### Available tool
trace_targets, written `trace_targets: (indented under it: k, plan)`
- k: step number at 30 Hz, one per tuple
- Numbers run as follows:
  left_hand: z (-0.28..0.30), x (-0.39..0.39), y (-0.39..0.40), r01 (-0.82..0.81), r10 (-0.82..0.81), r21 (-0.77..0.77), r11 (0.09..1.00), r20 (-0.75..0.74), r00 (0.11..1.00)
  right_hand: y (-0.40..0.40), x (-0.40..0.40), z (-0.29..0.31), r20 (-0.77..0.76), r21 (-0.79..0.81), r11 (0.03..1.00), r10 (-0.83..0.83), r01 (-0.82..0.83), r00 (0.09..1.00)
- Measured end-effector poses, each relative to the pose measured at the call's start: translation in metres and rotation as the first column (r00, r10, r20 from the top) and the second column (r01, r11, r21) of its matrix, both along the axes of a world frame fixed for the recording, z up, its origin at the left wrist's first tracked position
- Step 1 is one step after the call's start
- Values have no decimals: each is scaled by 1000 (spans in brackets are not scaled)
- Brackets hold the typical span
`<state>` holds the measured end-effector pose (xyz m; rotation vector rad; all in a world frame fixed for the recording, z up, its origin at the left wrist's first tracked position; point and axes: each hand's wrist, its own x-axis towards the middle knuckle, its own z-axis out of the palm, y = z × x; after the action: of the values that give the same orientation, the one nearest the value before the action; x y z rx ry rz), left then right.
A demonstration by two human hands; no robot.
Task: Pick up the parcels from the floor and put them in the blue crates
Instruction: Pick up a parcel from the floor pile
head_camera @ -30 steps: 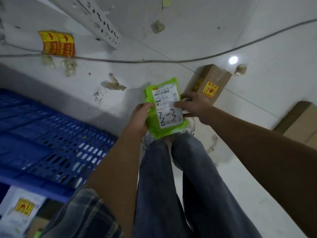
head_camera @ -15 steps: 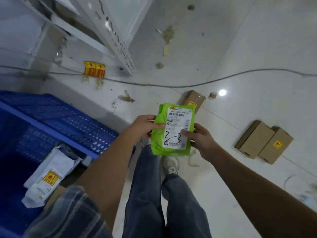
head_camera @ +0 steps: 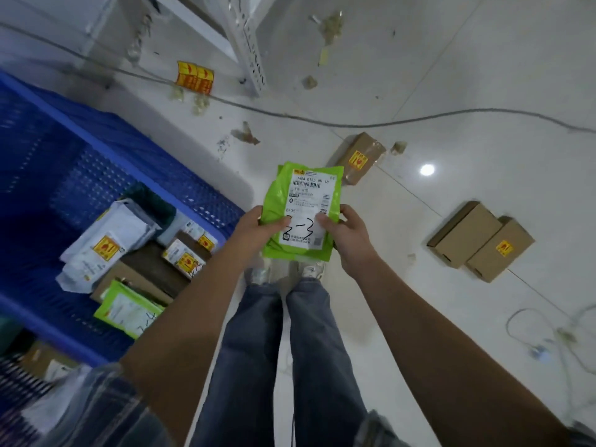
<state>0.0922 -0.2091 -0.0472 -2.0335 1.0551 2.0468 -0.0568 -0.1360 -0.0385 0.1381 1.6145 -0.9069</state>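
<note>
- A green parcel (head_camera: pixel 301 211) with a white label marked "2-3" is held in the air above the floor, in front of the person's legs and just right of the blue crate (head_camera: pixel 106 175).
- The parcel's lower left edge is gripped by the left hand (head_camera: pixel 258 229), with the thumb laid over the front.
- Its lower right edge is gripped by the right hand (head_camera: pixel 350 235), the thumb pressed on the label.
- Several parcels are seen inside the crate: a white bag (head_camera: pixel 103 243) with a yellow sticker, another green bag (head_camera: pixel 129 309), and a brown box (head_camera: pixel 185 258) with a label.
- A small cardboard box (head_camera: pixel 361 158) with a yellow sticker lies on the white floor (head_camera: pixel 483 75), just beyond the held parcel.
- Two more cardboard boxes (head_camera: pixel 480 241) lie side by side, touching, well to the right.
- A thin cable (head_camera: pixel 354 125) is stretched across the floor beyond the boxes.
- A pale metal shelf leg (head_camera: pixel 248 46) stands at the top, with a yellow sticker (head_camera: pixel 195 77) on the floor beside it.
</note>
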Motion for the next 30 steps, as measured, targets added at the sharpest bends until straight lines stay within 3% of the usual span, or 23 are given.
trace_targets:
  k: [9, 14, 17, 21, 25, 28, 30]
  plan:
    - [-7, 50, 43, -161, 159, 105, 981, 34, 987, 32, 46, 7, 40, 97, 989, 105, -109, 994]
    - [-16, 115, 65, -220, 221, -24, 975, 49, 974, 30, 108, -13, -44, 101, 964, 252, -247, 967]
    - [-9, 183, 79, -148, 177, -152, 977, 198, 964, 31, 173, -22, -36, 117, 926, 366, -360, 930]
    - [-1, 282, 99, -125, 184, -194, 973, 324, 928, 30, 271, -20, 7, 127, 834, 540, -537, 841]
    - [1, 358, 123, -244, 293, -168, 955, 410, 864, 19, 358, -22, -98, 134, 712, 701, -689, 706]
    - [-11, 396, 129, -291, 347, -191, 938, 468, 812, 12, 413, -26, -141, 107, 696, 717, -710, 682]
    - [-23, 410, 130, -286, 345, -192, 939, 503, 793, 11, 438, -33, -203, 99, 632, 769, -768, 606]
